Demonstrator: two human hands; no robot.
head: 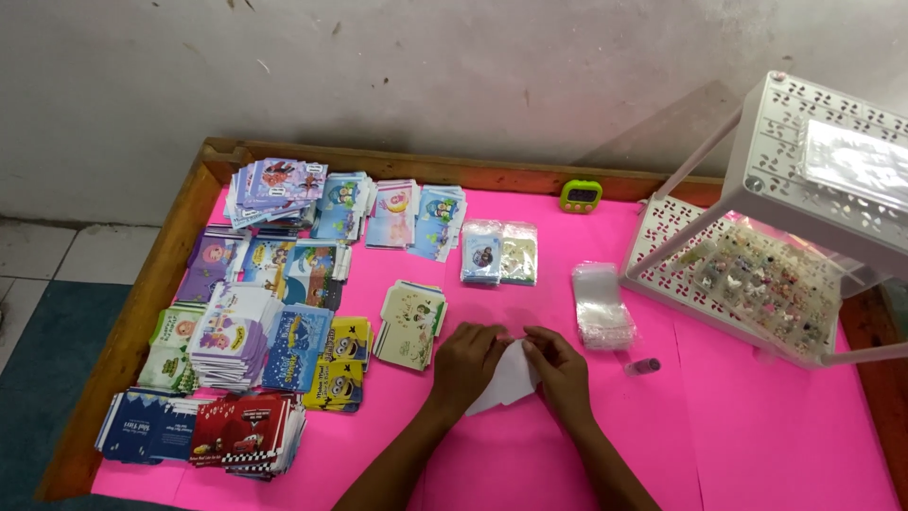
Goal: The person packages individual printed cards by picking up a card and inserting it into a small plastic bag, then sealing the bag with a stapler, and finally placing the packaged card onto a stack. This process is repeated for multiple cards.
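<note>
My left hand (468, 364) and my right hand (560, 369) meet over a small white paper piece (511, 377) on the pink table cover (738, 426). Both hands pinch it at its upper edge, one on each side. A stack of cream illustrated cards (410, 324) lies just left of my left hand. A pile of clear plastic sleeves (601, 305) sits just up and right of my right hand, and a small pink-capped tube (643, 365) lies on the cover to the right.
Many stacks of colourful printed cards (274, 303) cover the left half of the table. Two small packed bundles (498, 252) lie at centre back. A green timer (580, 195) sits near the wall. A white perforated rack (757, 246) holding small trinkets stands at right. Wooden table rim (142, 303) at left.
</note>
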